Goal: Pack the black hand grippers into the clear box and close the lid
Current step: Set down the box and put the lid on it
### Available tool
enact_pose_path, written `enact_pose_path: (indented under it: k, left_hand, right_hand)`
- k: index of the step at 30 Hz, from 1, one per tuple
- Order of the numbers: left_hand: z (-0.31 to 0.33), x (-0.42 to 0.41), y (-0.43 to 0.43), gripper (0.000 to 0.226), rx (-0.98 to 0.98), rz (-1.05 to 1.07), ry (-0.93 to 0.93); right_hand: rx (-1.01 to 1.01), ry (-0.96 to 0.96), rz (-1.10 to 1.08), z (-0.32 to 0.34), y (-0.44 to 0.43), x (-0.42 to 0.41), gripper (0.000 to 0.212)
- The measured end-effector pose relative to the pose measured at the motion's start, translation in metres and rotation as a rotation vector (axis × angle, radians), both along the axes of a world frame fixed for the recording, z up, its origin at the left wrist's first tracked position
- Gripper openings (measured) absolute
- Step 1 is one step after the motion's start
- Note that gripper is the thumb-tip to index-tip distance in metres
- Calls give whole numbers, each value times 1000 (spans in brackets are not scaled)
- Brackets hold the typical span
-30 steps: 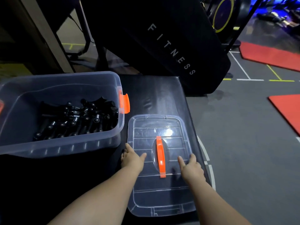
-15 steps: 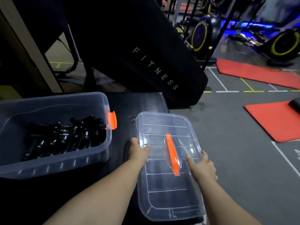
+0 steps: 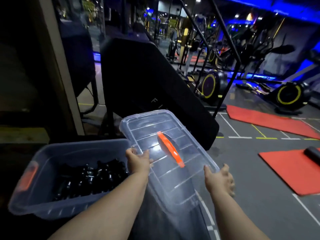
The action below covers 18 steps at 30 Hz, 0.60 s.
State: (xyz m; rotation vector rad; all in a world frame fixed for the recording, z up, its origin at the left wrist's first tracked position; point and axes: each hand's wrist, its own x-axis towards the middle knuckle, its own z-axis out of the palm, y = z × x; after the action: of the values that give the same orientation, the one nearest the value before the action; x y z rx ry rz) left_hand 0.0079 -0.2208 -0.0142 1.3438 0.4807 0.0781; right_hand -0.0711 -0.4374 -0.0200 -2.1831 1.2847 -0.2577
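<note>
– Two hands on the lid (image 3: 143, 129), which is in the air and tilted, far end high. It sits to the right of the clear box (image 3: 83, 144), overlapping its right end and not yet over the opening.
– Grip?
– Left hand (image 3: 137, 161) pinches the left long edge, thumb on top, fingers under. Right hand (image 3: 219, 181) holds the opposite edge, thumb over, fingers hooked under. It's blurred, so I can't tell how deep that hold goes.
– Contents?
– Black hand grippers (image 3: 90, 177) are piled loose inside the box, heaped toward the right end.
– Risks?
– Three, as I read it. Edge-only holds on slick plastic: the lid could twist or slip out on the right side. Lowering it skewed would seat one corner and leave the rest riding on the rim. If the heap tops the rim, the lid rocks and won't close.
– Latches?
– One orange latch (image 3: 28, 177) shows at the left end. The right end is hidden behind the lid; if that latch is folded inward, it'll jam under the rim.
</note>
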Motion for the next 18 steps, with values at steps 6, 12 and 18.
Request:
enact_pose_path:
  k: [6, 12, 18]
  left_hand:
    - [22, 9, 72, 37, 12, 227, 26]
    - [25, 11, 134, 35, -126, 408, 4]
    - [15, 7, 205, 61, -238, 433, 86]
  right_hand:
    - [646, -256, 46, -4, 101, 34, 85]
    - [660, -432, 122, -2, 183, 57, 51]
    - [567, -453, 259, -9, 201, 75, 36]
